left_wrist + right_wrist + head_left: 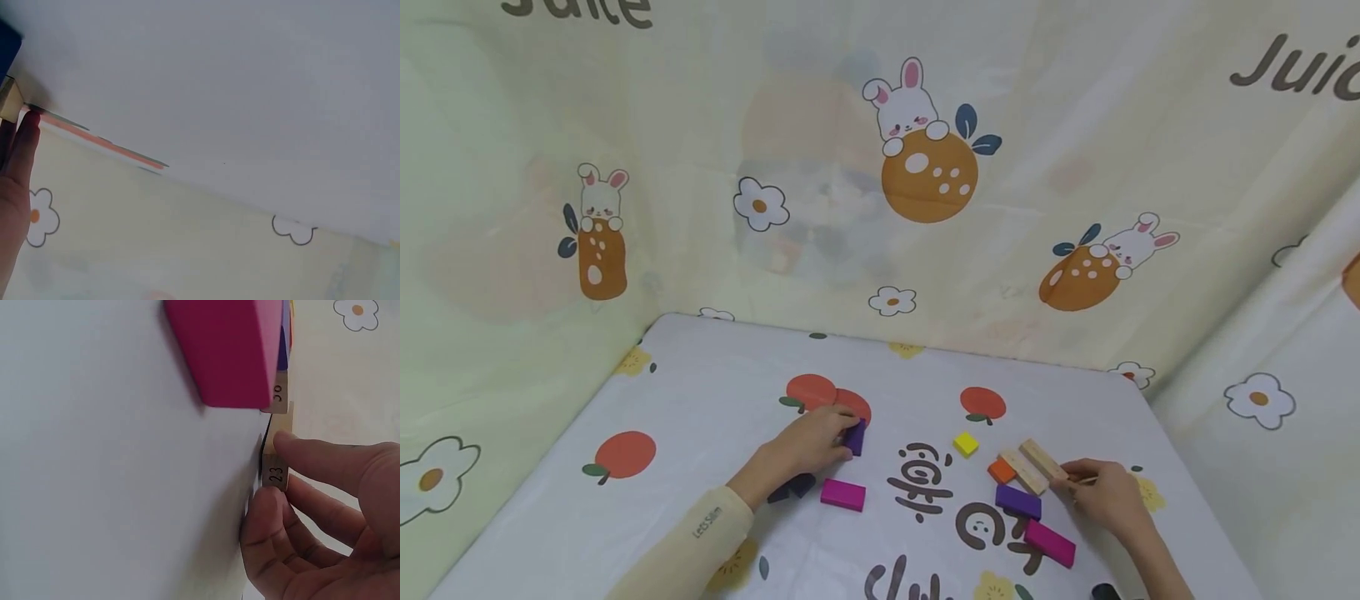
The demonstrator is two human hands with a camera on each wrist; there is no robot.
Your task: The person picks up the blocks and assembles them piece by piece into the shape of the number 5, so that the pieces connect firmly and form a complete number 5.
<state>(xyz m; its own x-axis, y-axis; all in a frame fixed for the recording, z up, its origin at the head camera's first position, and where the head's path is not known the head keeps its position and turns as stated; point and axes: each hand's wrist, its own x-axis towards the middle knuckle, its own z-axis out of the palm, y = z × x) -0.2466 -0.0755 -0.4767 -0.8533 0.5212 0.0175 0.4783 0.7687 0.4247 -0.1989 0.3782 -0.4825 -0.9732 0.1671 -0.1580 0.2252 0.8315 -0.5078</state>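
Note:
In the head view my left hand (pixel 812 440) is at a dark purple block (pixel 855 437), with fingers at its far end and thumb at its near end. At the left edge of the left wrist view, my fingers (pixel 24 147) are beside a wood-coloured block end (pixel 10 100), with a dark blue block (pixel 7 47) above it. My right hand (pixel 1108 497) pinches a plain wooden block (pixel 1041 458) between thumb and fingers; the number 23 is on its end (pixel 275 470) in the right wrist view. Another wooden block (pixel 1024 472) lies beside it.
Near the right hand lie an orange block (pixel 1002 470), a purple block (pixel 1018 502), a magenta block (pixel 1050 544) and a yellow block (pixel 966 444). Another magenta block (pixel 843 495) and dark blocks (pixel 792 487) lie by the left forearm. A printed curtain (pixel 820 275) borders the table.

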